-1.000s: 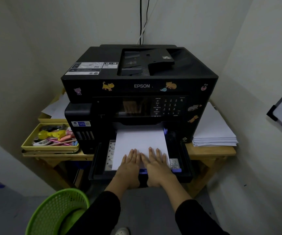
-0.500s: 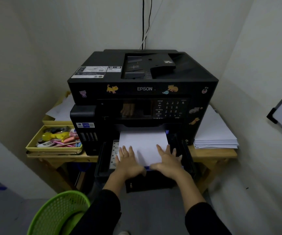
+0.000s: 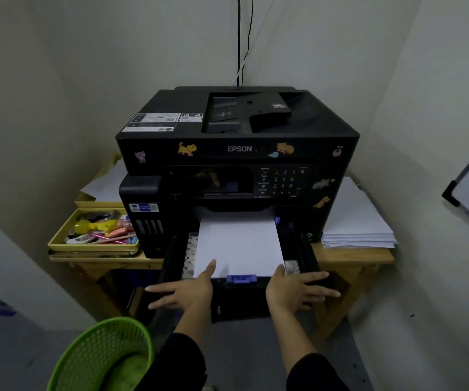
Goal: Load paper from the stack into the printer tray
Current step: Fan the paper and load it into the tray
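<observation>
A green basket [image 3: 100, 354] stands nearest, on the floor; the left hand [image 3: 188, 292] and right hand [image 3: 292, 289] rest on the front lip of the pulled-out printer tray [image 3: 239, 292], fingers straight, spread, gripping nothing; the paper [image 3: 239, 244] lies flat in it against a blue guide [image 3: 241, 278], light, floppy, slick sheets; the stiff tray likely wants an even push at both corners; right of the printer [image 3: 239, 149] the stack [image 3: 357, 227] sits on the surface [image 3: 352, 256], a yellow stationery tray [image 3: 92, 246] on the left.
</observation>
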The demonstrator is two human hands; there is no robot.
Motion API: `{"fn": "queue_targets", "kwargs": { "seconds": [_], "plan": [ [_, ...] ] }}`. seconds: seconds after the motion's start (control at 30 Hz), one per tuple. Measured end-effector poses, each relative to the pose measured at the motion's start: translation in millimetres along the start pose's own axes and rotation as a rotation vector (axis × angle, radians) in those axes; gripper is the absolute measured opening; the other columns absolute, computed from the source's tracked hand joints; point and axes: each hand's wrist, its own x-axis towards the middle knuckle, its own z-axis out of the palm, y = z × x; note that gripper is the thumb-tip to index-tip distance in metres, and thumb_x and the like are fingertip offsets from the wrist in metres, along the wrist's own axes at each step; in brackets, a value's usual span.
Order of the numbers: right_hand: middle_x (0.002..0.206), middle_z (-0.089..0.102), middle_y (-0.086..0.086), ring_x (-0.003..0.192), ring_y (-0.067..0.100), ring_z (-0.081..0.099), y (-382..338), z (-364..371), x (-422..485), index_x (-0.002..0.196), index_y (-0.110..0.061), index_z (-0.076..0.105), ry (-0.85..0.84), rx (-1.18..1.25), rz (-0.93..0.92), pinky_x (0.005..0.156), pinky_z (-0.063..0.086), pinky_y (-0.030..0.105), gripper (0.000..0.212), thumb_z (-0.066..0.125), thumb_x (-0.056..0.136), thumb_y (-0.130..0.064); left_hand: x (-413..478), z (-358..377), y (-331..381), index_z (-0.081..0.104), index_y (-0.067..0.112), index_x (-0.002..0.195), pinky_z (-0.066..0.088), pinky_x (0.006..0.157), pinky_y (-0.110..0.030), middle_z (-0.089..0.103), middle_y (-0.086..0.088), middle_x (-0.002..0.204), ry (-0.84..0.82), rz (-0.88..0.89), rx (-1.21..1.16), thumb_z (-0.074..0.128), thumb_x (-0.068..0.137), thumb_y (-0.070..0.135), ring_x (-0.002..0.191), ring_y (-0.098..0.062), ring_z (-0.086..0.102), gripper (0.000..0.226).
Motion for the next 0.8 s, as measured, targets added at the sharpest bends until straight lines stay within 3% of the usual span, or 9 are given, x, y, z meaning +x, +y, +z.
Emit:
{"fn": "queue_targets", "kwargs": {
  "seconds": [0.23, 0.4, 0.57, 0.73, 0.8],
  "plan": [
    [0.152, -0.030, 0.026, 0.143, 0.049, -0.012, -10.2, 14.5, 4.3, 0.150, -0.011, -0.018, 0.029, 0.160, 0.042, 0.116, 0.012, 0.059, 0.106, 0.063, 0.087, -0.038, -2.7, 4.3, 5.2, -0.024, 0.013, 0.148, 0.011, 0.118, -0.049, -0.021, -0.019, 0.157, -0.037, -0.010, -0.102, 0.087, 0.051, 0.044, 0.147, -0.040, -0.003, 0.150],
    [0.155, -0.028, 0.021, 0.144, 0.048, -0.006, -39.2, 34.1, 6.6, 0.150, -0.013, -0.021, -0.072, 0.179, -0.104, 0.113, 0.027, 0.056, 0.101, 0.058, 0.091, -0.035, 5.8, 12.8, 35.8, -0.021, 0.003, 0.148, 0.018, 0.117, -0.041, -0.014, -0.020, 0.158, -0.176, 0.050, -0.051, 0.080, 0.061, 0.051, 0.147, -0.036, 0.009, 0.142],
    [0.156, -0.028, 0.014, 0.146, 0.042, -0.007, -80.0, 47.5, 22.2, 0.149, -0.016, -0.023, -0.096, 0.311, 0.004, 0.112, 0.028, 0.052, 0.111, 0.064, 0.086, -0.042, 23.4, 26.5, 67.9, -0.023, 0.007, 0.148, 0.023, 0.116, -0.044, -0.015, -0.008, 0.160, -0.273, -0.076, -0.134, 0.083, 0.056, 0.053, 0.147, -0.033, 0.014, 0.148],
    [0.162, -0.007, 0.011, 0.145, 0.035, 0.021, -92.0, 50.8, 40.2, 0.150, -0.016, -0.020, -0.105, 0.582, 0.231, 0.113, 0.031, 0.045, 0.125, 0.069, 0.073, -0.058, 33.0, 42.5, 93.9, -0.017, 0.008, 0.150, 0.023, 0.117, -0.052, -0.014, -0.006, 0.160, -0.352, -0.195, -0.179, 0.075, 0.031, 0.078, 0.148, -0.032, 0.008, 0.166],
    [0.162, 0.001, 0.006, 0.145, 0.032, 0.023, -98.1, 53.7, 49.6, 0.151, -0.018, -0.016, -0.133, 0.754, 0.290, 0.115, 0.027, 0.046, 0.129, 0.073, 0.068, -0.060, 34.5, 51.2, 102.9, -0.008, 0.008, 0.152, 0.027, 0.115, -0.052, -0.001, -0.006, 0.160, -0.360, -0.216, -0.225, 0.074, 0.044, 0.076, 0.145, -0.034, 0.016, 0.152]
  ]
}}
